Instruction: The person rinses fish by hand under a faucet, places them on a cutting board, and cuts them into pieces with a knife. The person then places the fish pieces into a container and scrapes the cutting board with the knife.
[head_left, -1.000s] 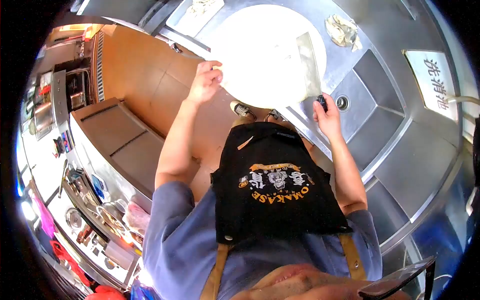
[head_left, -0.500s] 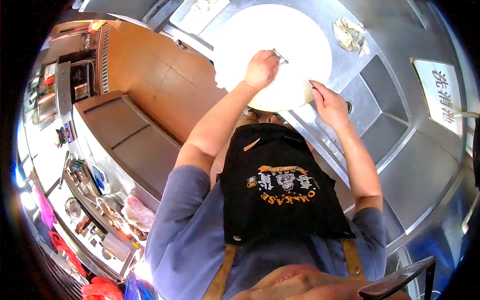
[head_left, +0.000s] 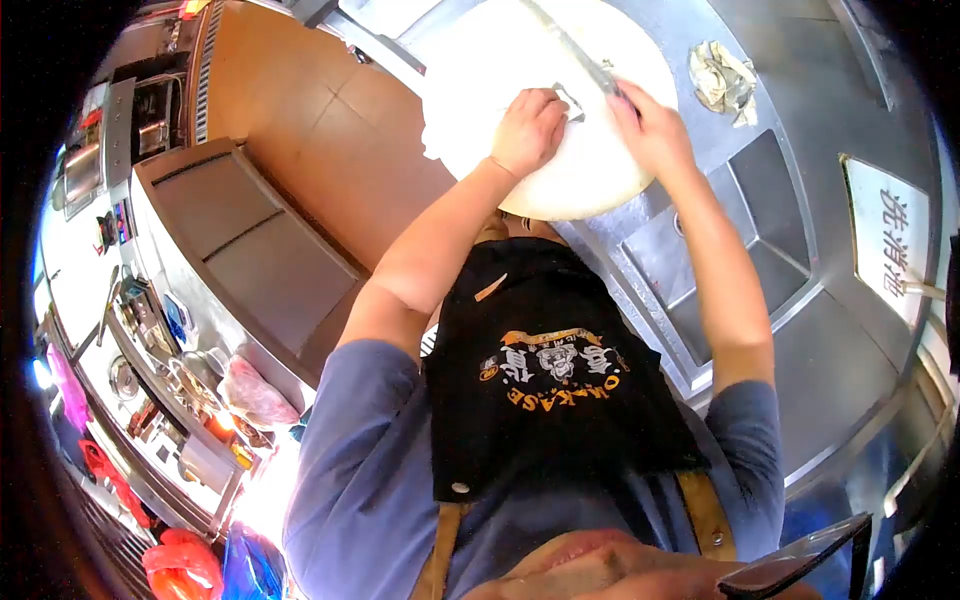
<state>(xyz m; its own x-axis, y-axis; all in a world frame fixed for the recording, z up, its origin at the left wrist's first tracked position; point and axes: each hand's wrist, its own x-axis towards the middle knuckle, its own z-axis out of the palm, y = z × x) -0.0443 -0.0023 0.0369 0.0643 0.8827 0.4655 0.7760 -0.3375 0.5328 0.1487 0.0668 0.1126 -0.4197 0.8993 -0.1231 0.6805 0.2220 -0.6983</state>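
Note:
A large round white cutting board [head_left: 480,110] lies across the metal counter at the top of the view. On it my left hand [head_left: 530,132] has its fingers closed at a small pale piece with a dark grey edge [head_left: 572,104]; what kind of food it is I cannot make out. My right hand [head_left: 650,130] is wrapped round the handle of a long knife [head_left: 570,45]. The blade points away from me and to the left, over the board beyond the pale piece.
A crumpled, stained cloth [head_left: 722,84] lies right of the board. Nearer on that side is a metal sink [head_left: 765,200], with a white sign [head_left: 888,235] on its far side. A white tray [head_left: 385,15] stands at the upper left, above the tiled floor [head_left: 290,70].
My right hand has moved forward, and the knife blade now shows at full length above the board. My left hand stays at the pale piece. The view has shifted slightly.

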